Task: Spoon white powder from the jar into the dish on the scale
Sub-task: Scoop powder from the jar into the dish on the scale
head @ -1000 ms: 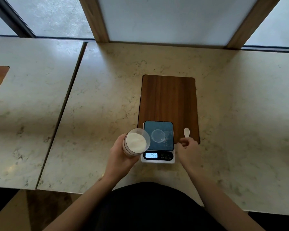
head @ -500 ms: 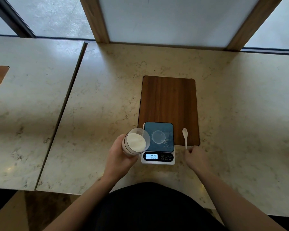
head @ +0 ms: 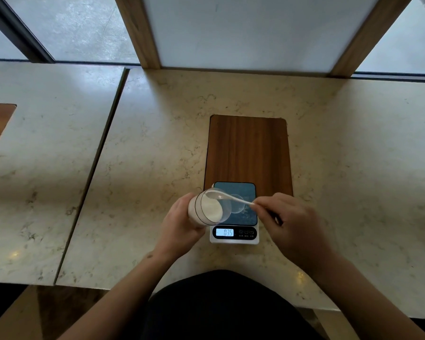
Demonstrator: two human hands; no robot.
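Observation:
My left hand [head: 179, 229] holds a clear jar [head: 207, 208] of white powder, tilted with its mouth toward the right, just left of the scale. My right hand [head: 292, 224] grips the handle of a white spoon [head: 231, 198], whose bowl sits at the jar's upper rim. The small digital scale [head: 234, 231] has a dark glass top and a lit display. A small clear dish [head: 237, 207] rests on the scale, partly hidden behind the jar's mouth and the spoon.
A dark wooden board [head: 248, 150] lies under the far part of the scale on the marble counter [head: 145, 155]. A seam [head: 96, 168] separates a second counter slab at the left. Window frames run along the far edge.
My right hand has picked the spoon up from the board beside the scale and brought it left over the scale to the jar's mouth. The jar stays tilted in my left hand.

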